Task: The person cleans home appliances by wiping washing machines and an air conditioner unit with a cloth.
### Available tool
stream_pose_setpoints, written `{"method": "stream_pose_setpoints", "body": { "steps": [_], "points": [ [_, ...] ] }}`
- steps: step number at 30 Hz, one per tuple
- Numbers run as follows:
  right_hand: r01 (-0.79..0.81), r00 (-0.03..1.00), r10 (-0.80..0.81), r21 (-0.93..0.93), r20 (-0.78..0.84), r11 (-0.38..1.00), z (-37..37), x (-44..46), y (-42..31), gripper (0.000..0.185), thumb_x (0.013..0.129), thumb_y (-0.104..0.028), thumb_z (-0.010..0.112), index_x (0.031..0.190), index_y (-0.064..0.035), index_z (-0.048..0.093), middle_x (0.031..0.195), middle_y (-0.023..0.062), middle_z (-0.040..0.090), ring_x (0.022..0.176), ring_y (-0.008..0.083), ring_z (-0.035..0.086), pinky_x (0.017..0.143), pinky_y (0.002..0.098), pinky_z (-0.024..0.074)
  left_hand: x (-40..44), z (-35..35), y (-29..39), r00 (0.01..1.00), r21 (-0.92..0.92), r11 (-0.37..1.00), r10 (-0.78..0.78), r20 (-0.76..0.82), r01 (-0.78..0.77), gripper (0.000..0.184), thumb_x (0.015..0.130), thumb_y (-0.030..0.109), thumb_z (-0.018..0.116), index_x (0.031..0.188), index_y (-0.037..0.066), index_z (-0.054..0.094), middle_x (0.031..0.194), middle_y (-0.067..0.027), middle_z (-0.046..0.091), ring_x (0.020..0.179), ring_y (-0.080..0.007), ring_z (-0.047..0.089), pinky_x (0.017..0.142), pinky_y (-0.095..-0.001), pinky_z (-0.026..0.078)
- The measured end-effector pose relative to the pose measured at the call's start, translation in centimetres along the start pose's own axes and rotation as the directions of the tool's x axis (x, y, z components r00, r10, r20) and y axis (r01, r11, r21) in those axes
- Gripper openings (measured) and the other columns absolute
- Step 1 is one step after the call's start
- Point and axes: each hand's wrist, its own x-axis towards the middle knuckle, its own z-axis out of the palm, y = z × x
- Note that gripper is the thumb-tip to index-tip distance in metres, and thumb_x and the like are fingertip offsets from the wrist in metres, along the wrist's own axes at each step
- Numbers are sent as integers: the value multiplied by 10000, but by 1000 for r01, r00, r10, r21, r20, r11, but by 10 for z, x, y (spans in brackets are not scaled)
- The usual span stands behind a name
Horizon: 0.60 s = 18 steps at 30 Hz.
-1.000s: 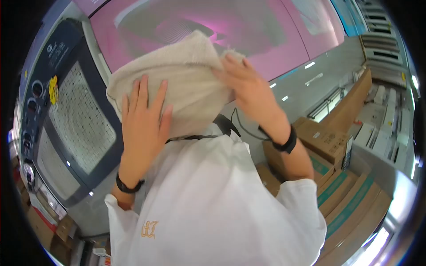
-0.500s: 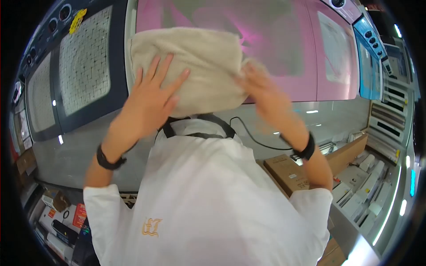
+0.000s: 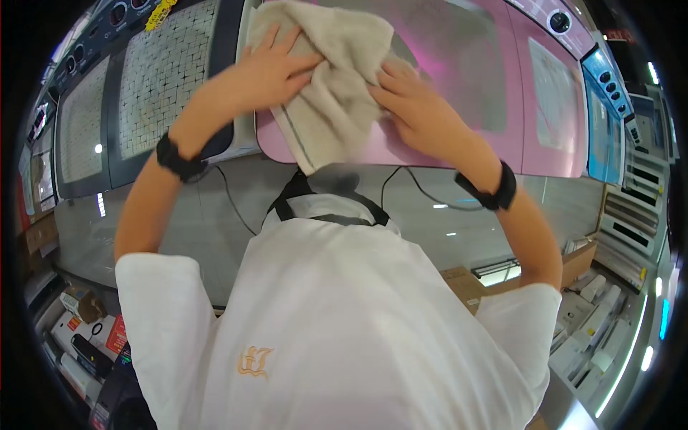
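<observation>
A beige towel [image 3: 337, 93] lies rumpled over the left part of a pink washing machine's top [image 3: 494, 147]. Its striped lower corner hangs over the front edge. My left hand [image 3: 269, 77] is flat on the towel's left side, fingers spread. At the towel's right edge, my right hand [image 3: 412, 107] presses down with its fingers stretched and slightly apart; the thumb is hard to make out. Both wrists wear black bands.
To the left stands a dark washing machine [image 3: 231, 107] with patterned lids and a yellow tag [image 3: 159, 14]. A blue machine [image 3: 604, 154] is on the right. Black cables [image 3: 423, 192] hang above the grey floor [image 3: 423, 240]. Cardboard boxes [image 3: 462, 283] lie at lower right.
Both hands have moved farther forward over the pink top, taking the towel along. The towel was folded into a neat rectangle; now it is bunched, with a striped corner showing.
</observation>
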Motion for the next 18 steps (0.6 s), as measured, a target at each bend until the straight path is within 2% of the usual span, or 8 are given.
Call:
{"method": "stream_pose_setpoints", "body": {
  "steps": [2, 5, 7, 10, 12, 15, 16, 18],
  "points": [
    [-44, 999, 42, -78, -25, 996, -6, -27, 20, 691, 849, 46, 511, 1503, -177, 536, 1471, 206, 522, 1379, 425, 475, 1120, 463, 423, -17, 12, -8, 994, -72, 997, 18, -107, -26, 589, 1011, 317, 570, 1579, 262, 424, 1665, -232, 255, 1517, -487, 253, 1227, -562, 260],
    [-43, 995, 26, -174, -102, 984, -20, -10, 88, 686, 856, 55, 491, 1503, -169, 532, 1445, 201, 543, 1343, 449, 488, 1097, 465, 431, 22, 35, -38, 954, 83, 980, 197, -224, -183, 658, 984, 356, 610, 1595, 240, 396, 1665, -249, 247, 1525, -484, 240, 1231, -559, 256],
    [-178, 983, 179, 30, -47, 984, -32, 30, 116, 710, 844, 82, 482, 1508, -167, 528, 1423, 207, 557, 1314, 456, 499, 1095, 476, 420, 54, 16, -44, 983, 41, 989, 148, -113, -144, 609, 1019, 371, 527, 1592, 220, 382, 1640, -235, 315, 1499, -550, 236, 1214, -614, 238],
    [-105, 991, 117, 189, -57, 976, -45, 87, 88, 403, 849, -60, 593, 1235, -99, 704, 1235, 243, 642, 1137, 442, 578, 945, 481, 481, 88, -13, -49, 994, -13, 996, 94, 55, -93, 621, 1035, 394, 477, 1617, 248, 315, 1637, -267, 304, 1486, -606, 199, 1215, -644, 205],
    [-37, 998, 36, -20, -57, 999, 2, 88, 88, 568, 845, -10, 564, 1396, -144, 601, 1380, 195, 576, 1278, 400, 522, 1044, 461, 461, 86, -27, -40, 995, -56, 998, -31, 90, 37, 660, 1016, 391, 498, 1618, 191, 313, 1623, -337, 270, 1487, -610, 196, 1216, -653, 197],
    [95, 994, -100, -134, -33, 986, 10, 62, 46, 674, 847, 26, 537, 1489, -180, 552, 1410, 196, 556, 1308, 405, 511, 1079, 458, 441, 57, 16, -60, 925, 169, 931, 347, -151, -322, 716, 984, 382, 542, 1606, 106, 317, 1612, -375, 248, 1489, -611, 189, 1225, -637, 197],
    [106, 993, -113, -152, -38, 983, 8, 53, 40, 677, 848, 24, 541, 1494, -179, 549, 1395, 199, 559, 1301, 409, 513, 1071, 457, 441, 35, 10, -44, 965, -41, 981, 178, -193, -189, 768, 958, 391, 588, 1591, 47, 322, 1580, -428, 247, 1478, -621, 200, 1234, -618, 200],
    [94, 992, -110, -208, -64, 974, 3, 27, 49, 679, 847, 12, 557, 1502, -169, 540, 1370, 196, 562, 1300, 407, 512, 1055, 453, 447, 18, 10, -36, 967, -25, 986, 155, -200, -163, 776, 960, 407, 593, 1596, 58, 317, 1555, -465, 244, 1466, -634, 212, 1234, -613, 207]
  ]
}}
